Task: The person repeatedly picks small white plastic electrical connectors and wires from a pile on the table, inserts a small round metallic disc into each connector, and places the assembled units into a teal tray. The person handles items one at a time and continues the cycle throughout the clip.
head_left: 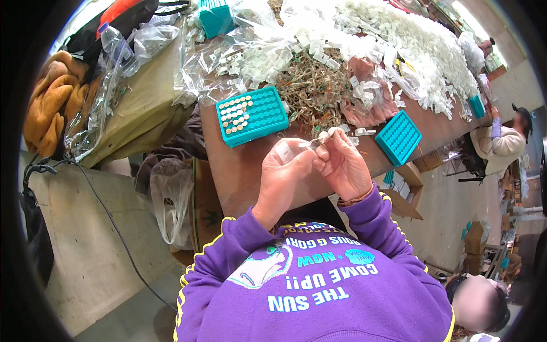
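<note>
My left hand [289, 181] and my right hand [348, 170] meet over the near edge of the brown table, fingertips pinched together. Between them is a tiny piece, too small to make out. A small white tag [284, 153] lies against the fingers of my left hand. Just beyond, to the left, stands a teal tray [262, 134] with rows of round gold-coloured pieces [234, 112] in its left part. Ahead of my fingers spreads a tangled heap of small brownish-green pieces [316, 85]. Right of my right hand lies another teal tray [399, 137], its slots showing no pieces.
White tags and clear plastic bits [410, 43] cover the far table, with pink cloth or wrapping [373, 108] beside them. A bottle [117, 45] and orange-brown gloves [57, 102] are at the left. An open carton [405, 191] stands below the table. Two other people are at the right.
</note>
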Motion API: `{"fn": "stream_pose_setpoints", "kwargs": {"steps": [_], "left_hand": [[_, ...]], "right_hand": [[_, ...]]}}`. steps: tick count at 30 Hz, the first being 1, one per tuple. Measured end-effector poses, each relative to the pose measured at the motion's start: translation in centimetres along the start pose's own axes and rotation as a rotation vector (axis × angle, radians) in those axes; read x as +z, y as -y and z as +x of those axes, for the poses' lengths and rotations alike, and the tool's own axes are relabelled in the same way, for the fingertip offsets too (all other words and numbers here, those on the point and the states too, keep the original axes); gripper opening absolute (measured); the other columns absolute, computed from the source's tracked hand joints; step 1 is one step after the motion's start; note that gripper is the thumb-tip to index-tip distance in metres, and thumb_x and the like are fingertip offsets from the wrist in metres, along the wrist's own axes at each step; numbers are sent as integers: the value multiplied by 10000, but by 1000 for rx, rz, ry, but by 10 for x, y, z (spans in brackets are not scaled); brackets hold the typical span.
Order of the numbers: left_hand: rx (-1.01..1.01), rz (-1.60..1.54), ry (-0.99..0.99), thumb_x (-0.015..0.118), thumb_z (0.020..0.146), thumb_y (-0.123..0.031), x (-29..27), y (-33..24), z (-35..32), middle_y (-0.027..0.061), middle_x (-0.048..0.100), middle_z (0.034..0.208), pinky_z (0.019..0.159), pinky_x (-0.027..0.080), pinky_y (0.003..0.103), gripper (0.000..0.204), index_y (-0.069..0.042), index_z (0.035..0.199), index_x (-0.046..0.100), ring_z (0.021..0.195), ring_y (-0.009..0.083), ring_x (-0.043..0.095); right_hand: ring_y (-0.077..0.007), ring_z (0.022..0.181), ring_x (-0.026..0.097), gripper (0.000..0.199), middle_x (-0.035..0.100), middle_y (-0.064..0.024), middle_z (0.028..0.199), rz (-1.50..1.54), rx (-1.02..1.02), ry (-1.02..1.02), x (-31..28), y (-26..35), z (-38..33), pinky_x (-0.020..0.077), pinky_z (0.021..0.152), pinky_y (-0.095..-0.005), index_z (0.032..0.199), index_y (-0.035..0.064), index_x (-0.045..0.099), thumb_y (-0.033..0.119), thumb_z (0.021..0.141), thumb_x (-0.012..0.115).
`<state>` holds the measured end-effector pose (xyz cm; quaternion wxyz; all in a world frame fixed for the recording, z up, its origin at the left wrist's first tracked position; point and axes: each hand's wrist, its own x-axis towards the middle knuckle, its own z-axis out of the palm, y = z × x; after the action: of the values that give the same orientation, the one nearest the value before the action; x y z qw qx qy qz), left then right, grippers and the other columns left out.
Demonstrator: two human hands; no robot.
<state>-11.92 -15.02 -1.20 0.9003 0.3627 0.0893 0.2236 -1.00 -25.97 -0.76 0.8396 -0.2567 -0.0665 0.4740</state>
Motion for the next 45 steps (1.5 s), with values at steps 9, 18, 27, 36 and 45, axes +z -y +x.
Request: {"fn": "stream_pose_setpoints", "kwargs": {"steps": [9,18,27,36,45], "left_hand": [[-29,-124,-36,653,923,-101,-2,-2,2,13,619,930,693,443,197,187,0,1072,604,789,68,553],[275,468,-109,664,846,26,-4,-12,2,42,665,945,720,489,218,150,0,993,674,833,103,623],[503,857,-87,708,753,45,-4,-17,0,78,695,854,706,526,270,183,-23,923,712,793,167,663],[613,1059,41,668,751,65,-9,-8,2,126,695,899,762,536,304,265,-18,999,711,832,239,675],[499,1109,-2,654,792,15,-11,-5,-2,103,666,867,770,507,326,115,7,902,687,814,226,630]], "right_hand": [[-198,848,597,125,573,-80,940,-138,14,189,3,16,-8,514,742,-356,995,64,496,181,987,539],[-181,826,613,97,615,-103,889,-585,-28,277,6,28,-18,492,767,-313,1007,27,505,108,964,538],[-172,961,612,246,657,-70,988,-1237,-563,95,28,27,-20,468,889,-324,1123,-6,604,112,908,624],[-104,796,620,165,638,-36,871,-953,-113,0,18,8,-17,513,695,-261,965,5,625,160,914,652],[-89,722,632,209,666,-29,811,-664,-3,49,-9,-13,-2,498,627,-230,957,28,613,221,898,667]]}}
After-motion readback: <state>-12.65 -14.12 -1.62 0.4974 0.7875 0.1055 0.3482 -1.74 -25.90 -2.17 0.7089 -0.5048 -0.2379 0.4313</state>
